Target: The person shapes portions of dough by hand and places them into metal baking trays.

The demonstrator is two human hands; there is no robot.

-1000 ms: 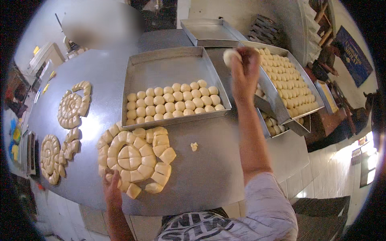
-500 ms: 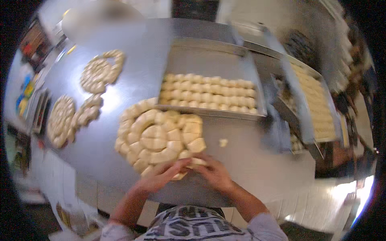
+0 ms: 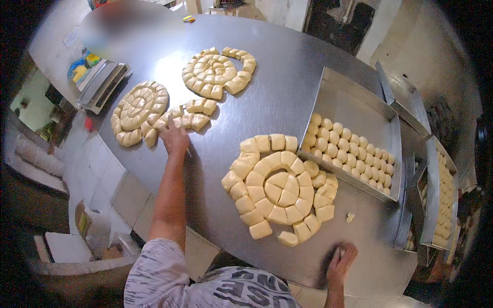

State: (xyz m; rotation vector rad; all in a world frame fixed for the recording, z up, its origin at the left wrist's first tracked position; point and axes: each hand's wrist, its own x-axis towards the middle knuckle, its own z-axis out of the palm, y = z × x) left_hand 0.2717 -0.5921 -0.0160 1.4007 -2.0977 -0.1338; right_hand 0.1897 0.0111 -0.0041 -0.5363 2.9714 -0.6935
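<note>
Reaching out to the far left, my left hand [image 3: 175, 137] touches the cut dough pieces [image 3: 192, 121] between two dough spirals; its fingers are stretched out, apart from the thumb side, which is hard to see. Near the table's front edge my right hand [image 3: 343, 261] is curled palm-down, with a pale bit of dough partly showing at its fingers. Between the hands lies a large round of dough cut into rings of pieces [image 3: 265, 194]. Beyond are a left dough spiral [image 3: 139, 107] and a far dough spiral [image 3: 213, 74], both scored into pieces.
A metal tray [image 3: 354, 97] with rows of dough balls [image 3: 354, 151] stands to the right. Another filled tray [image 3: 442, 190] is farther right. A small dough scrap [image 3: 350, 217] lies on the metal table [image 3: 231, 120]. A scale-like device [image 3: 102, 84] sits at the far left edge.
My hands, together at the near dough round before, have separated: the left reaches to the far-left dough pieces, the right rests at the right. The view has turned left.
</note>
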